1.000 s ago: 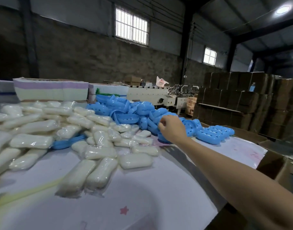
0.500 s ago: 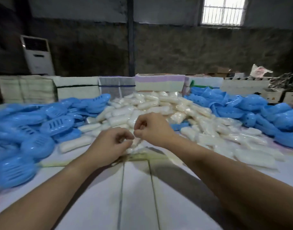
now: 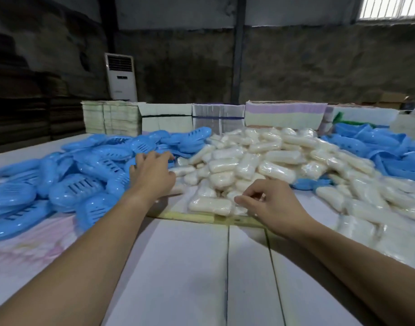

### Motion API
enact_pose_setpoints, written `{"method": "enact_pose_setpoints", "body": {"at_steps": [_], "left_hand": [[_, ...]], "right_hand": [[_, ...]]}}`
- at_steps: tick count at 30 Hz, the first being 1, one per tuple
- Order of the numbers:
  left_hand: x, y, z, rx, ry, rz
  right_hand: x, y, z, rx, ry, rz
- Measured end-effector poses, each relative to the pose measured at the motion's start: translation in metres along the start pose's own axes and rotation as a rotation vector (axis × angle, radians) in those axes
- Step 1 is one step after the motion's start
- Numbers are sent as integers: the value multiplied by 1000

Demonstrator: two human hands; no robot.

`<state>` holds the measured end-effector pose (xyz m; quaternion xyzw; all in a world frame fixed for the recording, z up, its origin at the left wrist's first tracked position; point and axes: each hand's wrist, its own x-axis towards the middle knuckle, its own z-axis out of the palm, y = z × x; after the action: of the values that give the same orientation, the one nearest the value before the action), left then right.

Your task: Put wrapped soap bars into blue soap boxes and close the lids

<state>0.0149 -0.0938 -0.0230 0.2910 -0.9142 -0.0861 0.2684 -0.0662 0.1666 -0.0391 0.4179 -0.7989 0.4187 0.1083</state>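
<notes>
A heap of wrapped white soap bars covers the middle and right of the white table. Blue slotted soap boxes are piled at the left, with more blue soap boxes at the far right. My left hand reaches over the edge of the left pile, its fingers spread and touching the blue boxes without gripping one. My right hand hovers at the near edge of the soap heap, fingers loosely curled, thumb tip beside a single wrapped bar. It holds nothing.
Bundles of flat printed cartons line the far table edge. A white standing air conditioner stands against the back wall. A yellow strip crosses the table just before the soap.
My hands, held together in front of the soap heap, have parted. The left went out to the blue boxes and the right dropped to the nearest bars. The view swung left.
</notes>
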Motion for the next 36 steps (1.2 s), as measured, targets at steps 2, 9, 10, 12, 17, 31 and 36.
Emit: {"method": "enact_pose_setpoints", "body": {"at_steps": [2,9,10,12,17,31,36], "left_hand": [[3,-8,5,52,-59,-49],[7,-2,15,91,-67,-144],[8,-4,15,51,-65,-184],[11,-10,15,11,-58,-235],[13,-11,15,-89,-51,-235],[-54,73,-25,-743,-274,667],[-72,83,-11,-502,-530,811]], "right_hand": [[-1,-1,0,-52,-21,-10],[-3,-3,-3,-21,-50,1],[-3,-4,-3,-13,-54,5],[-3,-4,-3,-2,-54,17],[-4,-6,-4,9,-41,21],[8,4,-49,125,391,142],[14,28,-88,-49,444,291]]}}
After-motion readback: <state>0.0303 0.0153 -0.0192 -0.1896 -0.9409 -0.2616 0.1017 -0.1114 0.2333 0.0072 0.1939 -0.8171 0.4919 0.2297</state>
